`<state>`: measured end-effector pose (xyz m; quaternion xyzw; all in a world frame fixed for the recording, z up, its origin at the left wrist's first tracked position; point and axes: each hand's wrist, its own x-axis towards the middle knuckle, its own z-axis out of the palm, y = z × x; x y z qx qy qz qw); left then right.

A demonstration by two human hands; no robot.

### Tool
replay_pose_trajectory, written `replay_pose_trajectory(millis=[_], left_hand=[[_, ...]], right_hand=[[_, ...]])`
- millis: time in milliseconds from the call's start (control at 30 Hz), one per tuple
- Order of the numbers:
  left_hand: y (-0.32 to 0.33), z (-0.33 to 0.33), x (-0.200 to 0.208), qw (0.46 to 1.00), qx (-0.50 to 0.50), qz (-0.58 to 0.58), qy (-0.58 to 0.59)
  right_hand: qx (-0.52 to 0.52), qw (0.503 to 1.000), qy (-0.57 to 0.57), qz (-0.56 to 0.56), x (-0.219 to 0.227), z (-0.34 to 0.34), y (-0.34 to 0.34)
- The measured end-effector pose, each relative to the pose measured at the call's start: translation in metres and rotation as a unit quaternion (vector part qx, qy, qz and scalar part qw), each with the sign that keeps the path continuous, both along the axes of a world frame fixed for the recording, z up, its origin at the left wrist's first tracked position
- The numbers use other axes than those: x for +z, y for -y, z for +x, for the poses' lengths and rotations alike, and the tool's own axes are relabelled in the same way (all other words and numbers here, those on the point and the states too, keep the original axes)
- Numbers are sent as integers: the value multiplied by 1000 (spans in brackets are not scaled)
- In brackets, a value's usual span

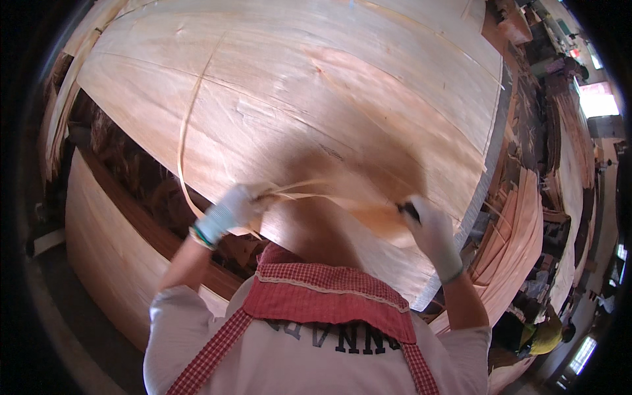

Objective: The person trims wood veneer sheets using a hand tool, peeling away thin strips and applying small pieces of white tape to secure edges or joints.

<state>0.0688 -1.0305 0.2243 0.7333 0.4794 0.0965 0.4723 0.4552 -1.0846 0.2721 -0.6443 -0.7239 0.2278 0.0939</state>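
Observation:
A wide sheet of pale wood veneer (276,85) lies in front of me, its wavy near edge close to my body. My left hand (236,205), in a white glove and blurred by motion, is closed on a thin veneer strip (183,141). One long end of this strip curves up over the sheet; narrow pieces also run rightward from the hand. My right hand (431,234), gloved too, is closed around a small dark object (410,210) by the near right part of the sheet. Its kind is hard to make out.
Stacked veneer (99,230) stands at the left, beyond a gap holding scraps. To the right, a grey edge (484,184) runs along the sheet, with a pile of reddish veneer (513,240) beyond. A person in yellow (545,334) is at the lower right.

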Motion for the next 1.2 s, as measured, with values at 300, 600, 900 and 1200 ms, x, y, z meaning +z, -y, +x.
replay_pose_trajectory(millis=[300,600,900,1200], left_hand=[[-130,-5,2,793,25,555,-250],[-38,140,-145,926,108,307,-194],[-51,123,-159,899,236,348,-122],[-59,115,-166,910,231,341,-45]], right_hand=[[-17,1000,23,-12,-137,-84,-131],[-96,981,-111,129,-162,-83,-110],[-60,993,84,51,-181,-47,-58],[73,993,86,-19,-195,-151,-113]])
